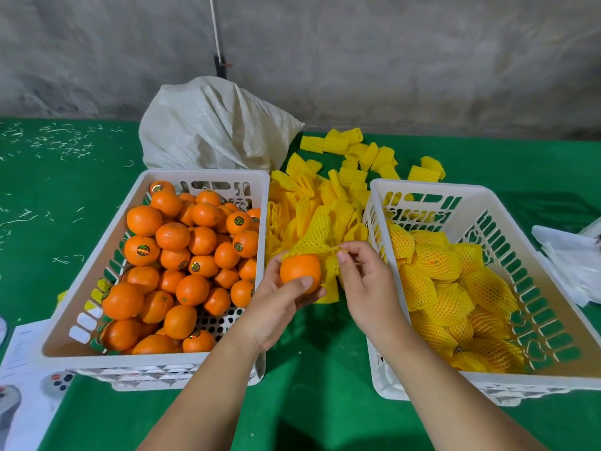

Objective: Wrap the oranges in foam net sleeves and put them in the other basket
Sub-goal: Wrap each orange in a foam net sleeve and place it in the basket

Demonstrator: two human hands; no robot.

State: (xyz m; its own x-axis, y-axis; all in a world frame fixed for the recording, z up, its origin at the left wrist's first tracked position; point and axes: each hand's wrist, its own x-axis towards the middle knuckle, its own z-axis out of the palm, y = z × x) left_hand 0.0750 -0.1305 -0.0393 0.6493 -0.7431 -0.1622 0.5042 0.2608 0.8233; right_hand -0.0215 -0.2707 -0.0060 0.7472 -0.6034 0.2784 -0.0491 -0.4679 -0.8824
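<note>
My left hand (279, 299) grips a bare orange (300, 267) between the two baskets. My right hand (366, 278) pinches the edge of a yellow foam net sleeve (330, 271) that lies against the orange's right side and partly behind it. The left white basket (81, 288) holds several unwrapped oranges (182, 255). The right white basket (553, 255) holds several oranges wrapped in yellow sleeves (435, 281).
A pile of loose yellow sleeves (312, 203) lies between and behind the baskets on the green table (325, 402). A white woven sack (211, 128) sits behind the left basket. Papers (22, 369) lie at the front left, white sheets (572, 265) at the right edge.
</note>
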